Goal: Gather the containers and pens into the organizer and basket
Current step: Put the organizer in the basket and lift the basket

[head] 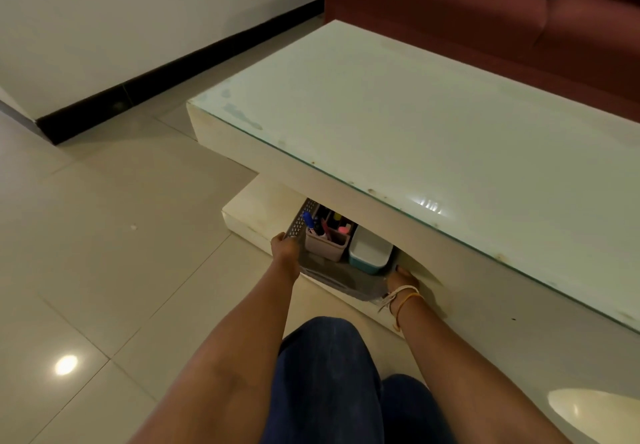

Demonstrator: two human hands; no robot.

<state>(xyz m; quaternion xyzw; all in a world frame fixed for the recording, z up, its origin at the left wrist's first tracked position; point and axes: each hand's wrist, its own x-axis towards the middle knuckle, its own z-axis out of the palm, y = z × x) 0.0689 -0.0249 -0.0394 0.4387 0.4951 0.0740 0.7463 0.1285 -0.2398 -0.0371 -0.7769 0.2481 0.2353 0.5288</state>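
While I crouch at the coffee table (433, 124), both my arms reach down to the grey perforated basket (332, 272), which sits on the table's lower shelf (256, 208), partly tucked under the glass-covered top. My left hand (285, 251) grips the basket's left rim, fingers curled over the perforated wall. My right hand (403, 279) is at the basket's right end, close against the table's white side — its fingers are hidden behind the basket's corner and the table, so I cannot tell whether they are gripping or only resting there. A pale bracelet and a gold bangle (405, 299) ring that wrist.

Inside the basket, a pink organizer (327, 244) stands upright toward the left wall, holding the pens (323, 223) — a blue-capped marker, a yellow one, a pink one and some darker ones, their far ends lost in the shadow under the tabletop. Just beside it on the right sits a teal container with a white lid (369, 251), close to or touching the organizer.

My knees in blue trousers (325, 374) show between my forearms, above the pale floor tiles (104, 235). A maroon sofa (519, 10) stands behind the table.
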